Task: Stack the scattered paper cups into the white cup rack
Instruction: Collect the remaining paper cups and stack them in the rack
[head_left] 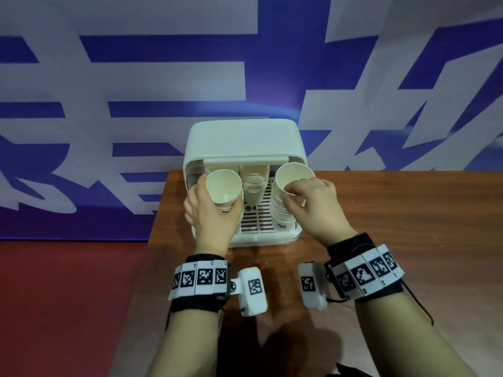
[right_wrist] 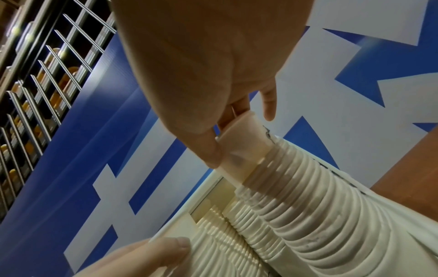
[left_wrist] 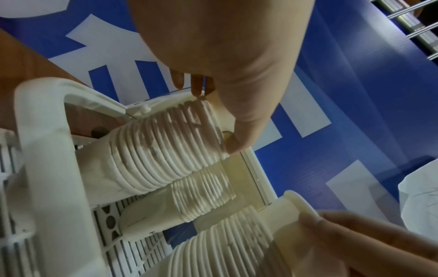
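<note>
The white cup rack (head_left: 245,144) stands open at the table's far edge with three leaning stacks of paper cups in it. My left hand (head_left: 213,216) grips the top cup (head_left: 223,186) of the left stack (left_wrist: 166,148), thumb on its near side. My right hand (head_left: 295,191) pinches the rim of a cup (head_left: 294,176) that sits partly nested in the right stack (right_wrist: 296,198); in the right wrist view this cup (right_wrist: 244,150) sticks out above the stack. Between them leans the middle stack (head_left: 254,183), with no hand on it.
The rack sits on a brown wooden table (head_left: 394,213), whose left edge (head_left: 155,219) lies close beside the rack. A blue and white banner (head_left: 136,104) hangs right behind it. Red floor (head_left: 68,295) shows at the left. Bare tabletop stretches to the right.
</note>
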`<state>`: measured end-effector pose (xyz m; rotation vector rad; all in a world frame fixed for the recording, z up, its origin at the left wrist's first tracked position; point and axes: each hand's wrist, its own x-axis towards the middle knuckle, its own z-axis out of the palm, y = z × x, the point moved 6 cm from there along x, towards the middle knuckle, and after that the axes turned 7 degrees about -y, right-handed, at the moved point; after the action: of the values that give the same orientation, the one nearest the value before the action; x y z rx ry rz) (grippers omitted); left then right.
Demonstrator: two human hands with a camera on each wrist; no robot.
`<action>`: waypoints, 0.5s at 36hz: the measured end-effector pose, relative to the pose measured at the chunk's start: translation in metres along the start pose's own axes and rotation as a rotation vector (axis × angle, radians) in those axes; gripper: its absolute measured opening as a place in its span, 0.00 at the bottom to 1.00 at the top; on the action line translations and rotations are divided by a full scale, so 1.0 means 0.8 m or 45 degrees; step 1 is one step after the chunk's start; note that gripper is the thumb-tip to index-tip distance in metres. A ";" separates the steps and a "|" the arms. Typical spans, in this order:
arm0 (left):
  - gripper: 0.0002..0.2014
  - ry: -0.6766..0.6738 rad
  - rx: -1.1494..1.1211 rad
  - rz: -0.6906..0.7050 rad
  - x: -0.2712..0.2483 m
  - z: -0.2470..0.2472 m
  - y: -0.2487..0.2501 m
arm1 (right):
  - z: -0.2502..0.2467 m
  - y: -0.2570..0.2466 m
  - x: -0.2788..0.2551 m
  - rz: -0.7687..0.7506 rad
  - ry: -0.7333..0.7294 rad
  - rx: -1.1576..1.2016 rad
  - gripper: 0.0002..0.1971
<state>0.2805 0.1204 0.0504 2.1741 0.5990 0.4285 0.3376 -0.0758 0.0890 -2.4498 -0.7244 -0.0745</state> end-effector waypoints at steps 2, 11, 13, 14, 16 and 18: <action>0.40 -0.005 0.015 -0.002 -0.002 0.001 -0.001 | 0.002 0.002 -0.001 0.005 -0.010 -0.016 0.13; 0.39 -0.051 -0.038 -0.016 -0.006 0.007 -0.006 | 0.022 0.013 0.002 0.061 -0.156 -0.054 0.12; 0.38 -0.064 -0.046 -0.026 -0.006 0.008 -0.005 | 0.025 0.015 0.004 0.062 -0.154 -0.053 0.13; 0.38 -0.071 -0.051 -0.030 -0.005 0.009 -0.006 | 0.026 0.015 0.004 0.059 -0.151 -0.054 0.13; 0.38 -0.082 -0.062 -0.034 -0.005 0.010 -0.006 | 0.028 0.016 0.006 0.054 -0.152 -0.064 0.15; 0.38 -0.087 -0.074 -0.042 -0.005 0.010 -0.006 | 0.032 0.017 0.008 0.052 -0.166 -0.094 0.16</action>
<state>0.2800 0.1161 0.0412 2.1122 0.5771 0.3489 0.3472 -0.0683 0.0616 -2.5576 -0.7391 0.0759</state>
